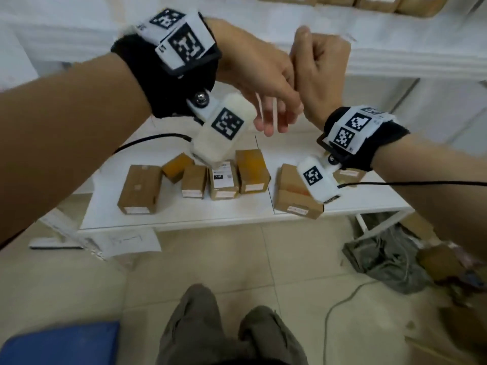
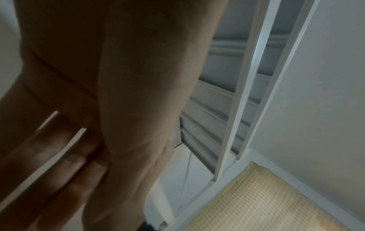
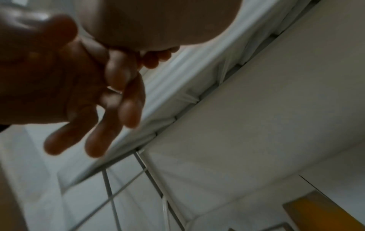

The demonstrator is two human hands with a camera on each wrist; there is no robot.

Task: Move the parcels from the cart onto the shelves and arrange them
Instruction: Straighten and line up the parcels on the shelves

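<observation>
White flat shelf (image 1: pixel 184 219) carried cardboard parcels (image 1: pixel 140 189), box-shaped, matte brown, white-labelled, ranged near its front edge; bare board lay behind them. Above, left hand (image 1: pixel 259 75), fingers loosely extended, touched right hand (image 1: pixel 320 72), fingers curled in a fist; neither held a parcel. Glossy tiled floor (image 1: pixel 210 262) lay below.

Head view bright, blurred; wrist views dim.
</observation>
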